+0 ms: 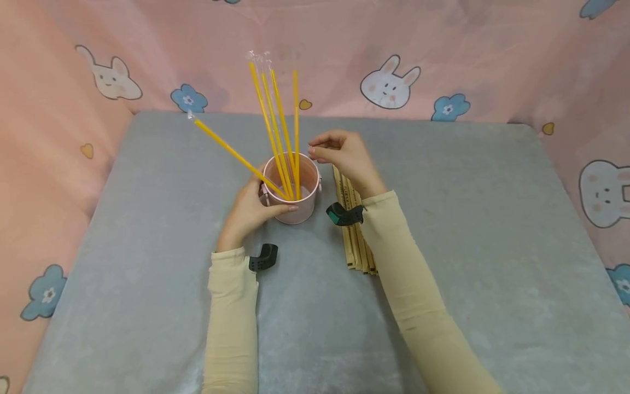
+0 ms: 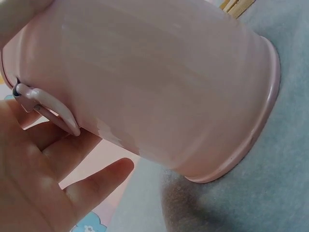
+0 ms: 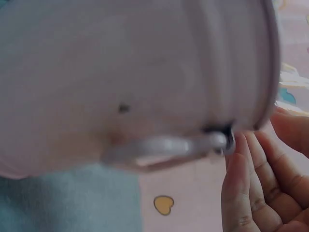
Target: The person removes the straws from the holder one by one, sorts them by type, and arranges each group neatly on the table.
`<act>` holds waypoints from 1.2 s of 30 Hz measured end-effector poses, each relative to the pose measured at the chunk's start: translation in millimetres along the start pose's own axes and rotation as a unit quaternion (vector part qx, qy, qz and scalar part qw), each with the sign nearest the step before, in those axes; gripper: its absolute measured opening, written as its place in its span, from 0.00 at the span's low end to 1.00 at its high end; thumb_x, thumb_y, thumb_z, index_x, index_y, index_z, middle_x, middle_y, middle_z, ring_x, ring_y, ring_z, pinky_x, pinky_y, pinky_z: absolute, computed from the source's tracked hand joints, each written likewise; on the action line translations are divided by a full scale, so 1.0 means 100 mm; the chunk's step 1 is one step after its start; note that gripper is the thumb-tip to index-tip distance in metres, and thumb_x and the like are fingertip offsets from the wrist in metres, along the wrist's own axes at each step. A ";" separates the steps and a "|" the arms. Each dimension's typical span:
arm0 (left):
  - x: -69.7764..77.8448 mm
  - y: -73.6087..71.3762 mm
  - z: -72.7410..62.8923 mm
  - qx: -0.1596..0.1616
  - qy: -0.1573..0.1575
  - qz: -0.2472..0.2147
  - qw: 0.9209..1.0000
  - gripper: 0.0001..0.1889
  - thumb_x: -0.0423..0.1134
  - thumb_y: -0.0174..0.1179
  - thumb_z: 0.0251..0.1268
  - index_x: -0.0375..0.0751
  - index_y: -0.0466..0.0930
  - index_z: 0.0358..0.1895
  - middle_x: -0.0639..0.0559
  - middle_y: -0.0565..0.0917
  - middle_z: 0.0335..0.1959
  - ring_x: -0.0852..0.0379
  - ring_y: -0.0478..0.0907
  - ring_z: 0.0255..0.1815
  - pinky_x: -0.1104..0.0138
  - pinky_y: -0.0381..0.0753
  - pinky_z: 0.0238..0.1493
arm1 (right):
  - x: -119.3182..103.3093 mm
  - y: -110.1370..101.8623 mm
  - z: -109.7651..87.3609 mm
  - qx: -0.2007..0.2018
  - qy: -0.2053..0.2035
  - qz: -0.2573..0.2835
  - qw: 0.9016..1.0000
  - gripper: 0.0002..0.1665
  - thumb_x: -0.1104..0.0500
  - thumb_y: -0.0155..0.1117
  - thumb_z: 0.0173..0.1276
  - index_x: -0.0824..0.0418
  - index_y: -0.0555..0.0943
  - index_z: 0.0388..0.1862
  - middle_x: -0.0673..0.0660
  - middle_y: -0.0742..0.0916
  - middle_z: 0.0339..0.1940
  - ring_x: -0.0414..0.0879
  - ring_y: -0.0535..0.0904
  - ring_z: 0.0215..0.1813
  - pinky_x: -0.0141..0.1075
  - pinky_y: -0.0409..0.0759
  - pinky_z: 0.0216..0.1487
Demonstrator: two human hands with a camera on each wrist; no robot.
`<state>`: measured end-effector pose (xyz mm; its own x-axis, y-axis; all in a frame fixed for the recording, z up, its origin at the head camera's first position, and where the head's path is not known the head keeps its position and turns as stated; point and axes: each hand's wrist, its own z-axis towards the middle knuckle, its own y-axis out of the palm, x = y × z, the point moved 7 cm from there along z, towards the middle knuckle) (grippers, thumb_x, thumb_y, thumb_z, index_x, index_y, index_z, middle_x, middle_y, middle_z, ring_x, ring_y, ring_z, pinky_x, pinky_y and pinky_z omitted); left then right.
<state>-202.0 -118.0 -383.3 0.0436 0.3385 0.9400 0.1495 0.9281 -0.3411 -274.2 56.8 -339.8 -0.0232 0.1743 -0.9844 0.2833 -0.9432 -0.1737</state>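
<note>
A small pink metal bucket [image 1: 297, 215] stands on the grey cloth. My left hand [image 1: 244, 212] grips it from the left, thumb along the near rim and fingers behind the side handle [image 2: 50, 108]. Several yellow straws in clear wrappers stand in the bucket; one straw [image 1: 228, 148] leans far out to the left, the others are more upright. Just right of the rim is my right hand [image 1: 346, 158], its fingers loosely bent and nothing visible between them. In the right wrist view, the right fingers [image 3: 258, 188] are beside the bucket's other handle [image 3: 164, 150].
A bundle of long, narrow brown paper packets [image 1: 358, 249] lies right of the bucket, partly under my right forearm. The grey-covered table [image 1: 492, 246] meets a pink printed curtain [image 1: 334, 65] at the back and sides.
</note>
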 end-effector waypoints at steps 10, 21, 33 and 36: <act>0.00 0.00 0.00 0.001 -0.003 0.001 1.000 0.52 0.38 0.77 0.43 0.50 0.54 0.73 0.47 0.66 0.67 0.50 0.65 0.66 0.58 0.65 0.65 | -0.05 0.12 0.10 0.019 -0.014 0.014 1.000 0.13 0.64 0.65 0.63 0.70 0.82 0.45 0.61 0.85 0.39 0.50 0.82 0.41 0.39 0.81 0.48; 0.01 0.01 0.00 -0.002 0.003 -0.011 1.000 0.51 0.38 0.76 0.43 0.46 0.56 0.72 0.47 0.67 0.66 0.52 0.66 0.64 0.58 0.66 0.64 | -0.04 0.20 0.13 0.021 -0.034 0.011 0.999 0.13 0.66 0.66 0.62 0.73 0.81 0.44 0.61 0.85 0.37 0.50 0.81 0.39 0.37 0.80 0.47; -0.01 0.02 0.00 -0.005 -0.008 0.004 1.000 0.52 0.37 0.76 0.44 0.50 0.53 0.74 0.47 0.66 0.67 0.49 0.64 0.66 0.57 0.64 0.66 | -0.06 0.20 0.14 0.032 -0.044 0.020 0.998 0.10 0.67 0.65 0.62 0.74 0.81 0.41 0.60 0.85 0.35 0.49 0.80 0.37 0.38 0.81 0.45; 0.00 0.01 0.00 -0.004 -0.003 -0.006 1.000 0.52 0.37 0.76 0.43 0.47 0.54 0.73 0.47 0.66 0.67 0.50 0.65 0.66 0.58 0.65 0.65 | -0.06 0.19 0.13 0.036 -0.046 0.024 0.998 0.09 0.68 0.65 0.62 0.74 0.81 0.40 0.60 0.84 0.35 0.49 0.80 0.38 0.38 0.81 0.45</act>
<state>-201.6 -117.3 -383.8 0.0363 0.3284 0.9438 0.1572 0.9308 -0.3299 -281.3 33.8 -337.4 -0.0992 0.1045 -0.9896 0.2171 -0.9683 -0.1240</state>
